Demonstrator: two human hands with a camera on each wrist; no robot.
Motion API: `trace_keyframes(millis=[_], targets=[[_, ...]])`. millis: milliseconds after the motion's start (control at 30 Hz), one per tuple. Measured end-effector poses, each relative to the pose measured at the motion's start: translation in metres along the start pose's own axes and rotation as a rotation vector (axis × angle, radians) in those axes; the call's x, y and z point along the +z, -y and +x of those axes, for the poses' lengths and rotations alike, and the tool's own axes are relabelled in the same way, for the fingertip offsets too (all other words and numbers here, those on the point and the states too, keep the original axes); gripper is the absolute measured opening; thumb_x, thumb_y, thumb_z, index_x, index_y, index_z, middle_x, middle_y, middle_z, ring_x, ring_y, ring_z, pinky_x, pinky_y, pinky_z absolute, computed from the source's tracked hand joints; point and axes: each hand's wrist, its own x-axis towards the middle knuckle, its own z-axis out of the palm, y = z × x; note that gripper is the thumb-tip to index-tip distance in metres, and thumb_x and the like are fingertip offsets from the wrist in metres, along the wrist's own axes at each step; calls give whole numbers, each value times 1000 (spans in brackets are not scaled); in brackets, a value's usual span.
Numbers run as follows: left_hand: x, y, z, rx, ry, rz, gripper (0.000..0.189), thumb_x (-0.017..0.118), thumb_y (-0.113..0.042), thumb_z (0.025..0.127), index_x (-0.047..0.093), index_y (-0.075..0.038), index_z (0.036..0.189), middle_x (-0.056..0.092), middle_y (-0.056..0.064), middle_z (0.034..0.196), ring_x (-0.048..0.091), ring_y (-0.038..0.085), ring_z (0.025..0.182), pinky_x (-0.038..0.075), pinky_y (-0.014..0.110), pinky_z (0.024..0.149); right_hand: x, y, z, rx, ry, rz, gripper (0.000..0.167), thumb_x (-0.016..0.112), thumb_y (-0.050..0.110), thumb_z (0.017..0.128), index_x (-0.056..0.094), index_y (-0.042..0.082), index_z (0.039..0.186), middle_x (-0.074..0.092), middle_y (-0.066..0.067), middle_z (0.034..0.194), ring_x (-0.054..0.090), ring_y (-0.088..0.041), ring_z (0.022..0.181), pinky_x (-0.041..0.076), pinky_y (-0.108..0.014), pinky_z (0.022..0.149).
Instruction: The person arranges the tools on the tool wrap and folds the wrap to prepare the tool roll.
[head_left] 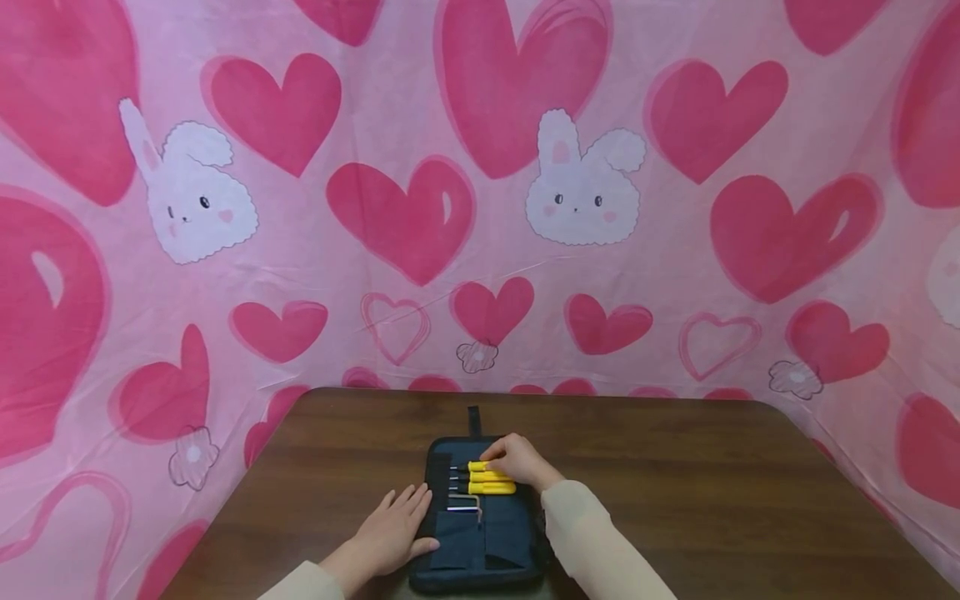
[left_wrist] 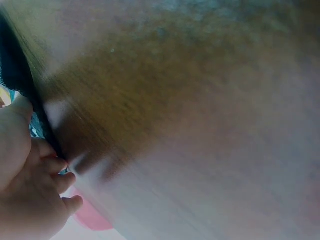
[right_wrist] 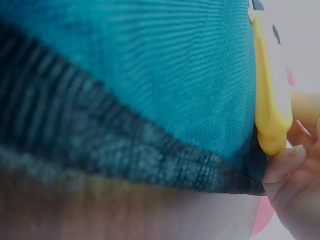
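An unfolded dark tool pouch (head_left: 457, 447) lies flat on the table. Several yellow-handled screwdrivers (head_left: 491, 489) sit side by side in it, their shafts under a black strip on the left. My right hand (head_left: 521, 461) pinches the handle of the farthest screwdriver (head_left: 476, 467) between thumb and fingers. In the right wrist view a yellow handle (right_wrist: 272, 90) shows beside the thumb. My left hand (head_left: 393, 529) rests on the pouch's left edge, fingers extended. L-shaped hex keys (head_left: 465, 507) lie below the screwdrivers. In the left wrist view, the left hand (left_wrist: 30, 170) touches the dark edge.
The brown wooden table (head_left: 675, 475) extends on both sides of the pouch. A black strap (head_left: 474, 421) sticks out from its far edge. Flat fabric pockets (head_left: 459, 537) fill its near half. A pink heart-patterned cloth (head_left: 397, 325) hangs behind the table.
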Motion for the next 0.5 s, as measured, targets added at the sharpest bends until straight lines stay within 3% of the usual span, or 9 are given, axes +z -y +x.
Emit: trace_keyframes(millis=[500], targets=[[1,2,-2,7,-6,-12,75,51,-56,85,44,0,135,40,17,139,35,34,127,25,53,101,1,-1,-1,-18,2,-24,14,66,4,84,73,4,95,65,-4,90,56,-17,76,51,-34,74]])
